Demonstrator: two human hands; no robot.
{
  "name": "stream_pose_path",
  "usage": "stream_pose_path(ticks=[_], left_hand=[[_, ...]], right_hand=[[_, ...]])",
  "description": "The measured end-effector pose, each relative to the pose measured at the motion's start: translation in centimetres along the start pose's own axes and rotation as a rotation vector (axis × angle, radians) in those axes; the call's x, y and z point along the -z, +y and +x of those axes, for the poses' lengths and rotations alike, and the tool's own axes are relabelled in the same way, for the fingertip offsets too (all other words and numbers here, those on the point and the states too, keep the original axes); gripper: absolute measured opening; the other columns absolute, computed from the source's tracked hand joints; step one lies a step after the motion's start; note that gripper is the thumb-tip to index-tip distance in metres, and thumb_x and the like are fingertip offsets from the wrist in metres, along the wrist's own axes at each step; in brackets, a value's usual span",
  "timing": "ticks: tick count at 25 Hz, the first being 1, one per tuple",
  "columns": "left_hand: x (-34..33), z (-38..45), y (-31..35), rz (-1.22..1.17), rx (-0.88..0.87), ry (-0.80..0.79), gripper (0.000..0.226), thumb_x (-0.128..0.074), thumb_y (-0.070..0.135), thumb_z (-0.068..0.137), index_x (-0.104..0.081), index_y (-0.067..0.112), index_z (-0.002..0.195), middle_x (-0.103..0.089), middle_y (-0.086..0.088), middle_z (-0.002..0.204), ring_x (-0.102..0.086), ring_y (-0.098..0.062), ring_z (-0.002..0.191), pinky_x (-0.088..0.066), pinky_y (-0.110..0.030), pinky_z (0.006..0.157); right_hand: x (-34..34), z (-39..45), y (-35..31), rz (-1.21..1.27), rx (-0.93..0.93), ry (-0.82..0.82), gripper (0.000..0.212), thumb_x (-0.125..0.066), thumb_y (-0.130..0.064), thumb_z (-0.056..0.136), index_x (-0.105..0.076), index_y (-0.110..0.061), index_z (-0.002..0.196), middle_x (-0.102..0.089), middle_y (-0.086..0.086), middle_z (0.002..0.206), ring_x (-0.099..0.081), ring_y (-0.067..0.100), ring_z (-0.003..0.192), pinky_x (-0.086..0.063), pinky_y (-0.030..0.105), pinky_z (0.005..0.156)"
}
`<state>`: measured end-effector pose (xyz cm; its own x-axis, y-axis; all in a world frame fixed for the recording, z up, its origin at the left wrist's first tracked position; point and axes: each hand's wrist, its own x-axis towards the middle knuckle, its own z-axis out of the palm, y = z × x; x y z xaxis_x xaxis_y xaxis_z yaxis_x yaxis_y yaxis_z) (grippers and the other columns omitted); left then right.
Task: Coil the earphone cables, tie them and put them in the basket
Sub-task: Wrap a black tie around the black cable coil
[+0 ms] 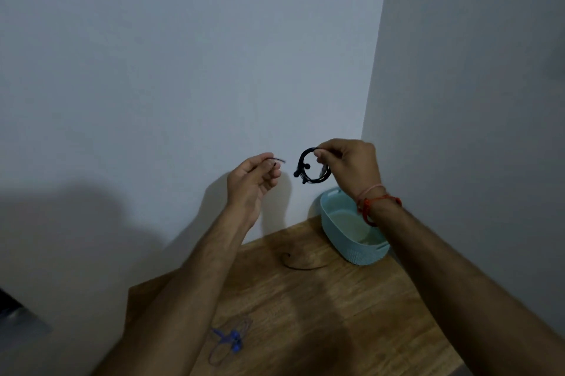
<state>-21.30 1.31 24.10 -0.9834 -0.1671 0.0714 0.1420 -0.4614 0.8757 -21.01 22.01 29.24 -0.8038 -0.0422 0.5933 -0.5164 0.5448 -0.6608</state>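
Head view: right hand (348, 166) pinches coiled black earphones (312, 168) above basket (360, 253), left hand (255, 178) holds a thin tie (276, 160); coil done, tying left; blue earphones (227, 342) loose on surface (351, 314), basket looks empty

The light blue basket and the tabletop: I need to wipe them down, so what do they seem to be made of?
The light blue oval basket looks like moulded matte plastic, given its knobbly pattern and cut-out handle. The brown wooden table shows grain lines, so wood or wood-look laminate; I can't tell which.
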Motion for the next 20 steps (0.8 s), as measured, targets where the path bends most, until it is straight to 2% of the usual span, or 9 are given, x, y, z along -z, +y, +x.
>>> stream_pose_path(ticks=[4, 8, 11, 14, 17, 20], left_hand=[[-1.7, -0.8, 1.8, 0.009, 0.011, 0.029, 0.018, -0.076, 0.009, 0.090, -0.077, 0.003, 0.107, -0.076, -0.006, 0.086, -0.068, -0.009, 0.067, -0.053, -0.018, 0.057], [-3.9, -0.7, 3.3, -0.002, 0.077, 0.003, 0.014, -0.072, 0.005, 0.091, -0.075, 0.007, 0.104, -0.074, -0.003, 0.083, -0.060, -0.005, 0.060, -0.043, -0.014, 0.049], [-5.4, -1.0, 3.6, 0.188, 0.045, -0.002, 0.011, -0.074, 0.005, 0.090, -0.078, 0.011, 0.097, -0.077, -0.004, 0.082, -0.058, -0.008, 0.055, -0.035, -0.016, 0.043], [-6.4, -1.1, 4.0, 0.360, 0.004, 0.054, 0.011, -0.075, 0.009, 0.088, -0.082, 0.017, 0.091, -0.078, -0.001, 0.079, -0.047, -0.007, 0.045, -0.029, -0.017, 0.041], [-6.6, -1.0, 4.9, 0.316, 0.148, 0.008, 0.012, -0.077, 0.011, 0.082, -0.082, 0.016, 0.092, -0.074, 0.002, 0.074, -0.028, -0.006, 0.042, -0.022, -0.016, 0.037], [-6.4, -0.9, 5.7, 0.229, 0.346, -0.111, 0.016, -0.068, 0.011, 0.087, -0.083, 0.015, 0.091, -0.073, 0.006, 0.074, -0.023, -0.003, 0.040, -0.012, -0.015, 0.036]], right_hand=[[0.6, -0.1, -0.5, 0.053, 0.031, -0.114, 0.007, -0.075, -0.013, 0.088, -0.080, -0.009, 0.089, -0.077, 0.003, 0.073, -0.073, 0.015, 0.064, -0.060, 0.029, 0.072], [1.0, 0.5, -0.9, 0.134, 0.018, -0.148, 0.007, -0.075, -0.012, 0.088, -0.080, -0.008, 0.088, -0.078, 0.004, 0.074, -0.074, 0.021, 0.067, -0.061, 0.035, 0.073], [1.2, 1.2, -1.4, 0.191, 0.037, -0.140, 0.006, -0.075, -0.011, 0.088, -0.080, -0.008, 0.089, -0.078, 0.005, 0.074, -0.074, 0.023, 0.070, -0.060, 0.035, 0.075], [1.6, 1.8, -1.7, 0.221, 0.051, -0.148, 0.006, -0.074, -0.011, 0.088, -0.080, -0.010, 0.089, -0.078, 0.004, 0.075, -0.075, 0.020, 0.072, -0.061, 0.033, 0.077], [1.8, 2.0, -1.8, 0.188, 0.074, -0.128, 0.006, -0.075, -0.012, 0.088, -0.081, -0.011, 0.088, -0.077, -0.001, 0.073, -0.073, 0.015, 0.070, -0.060, 0.029, 0.075], [1.5, 2.0, -1.8, 0.100, 0.114, -0.081, 0.007, -0.075, -0.014, 0.087, -0.082, -0.012, 0.087, -0.077, -0.004, 0.072, -0.072, 0.010, 0.069, -0.058, 0.026, 0.072]])
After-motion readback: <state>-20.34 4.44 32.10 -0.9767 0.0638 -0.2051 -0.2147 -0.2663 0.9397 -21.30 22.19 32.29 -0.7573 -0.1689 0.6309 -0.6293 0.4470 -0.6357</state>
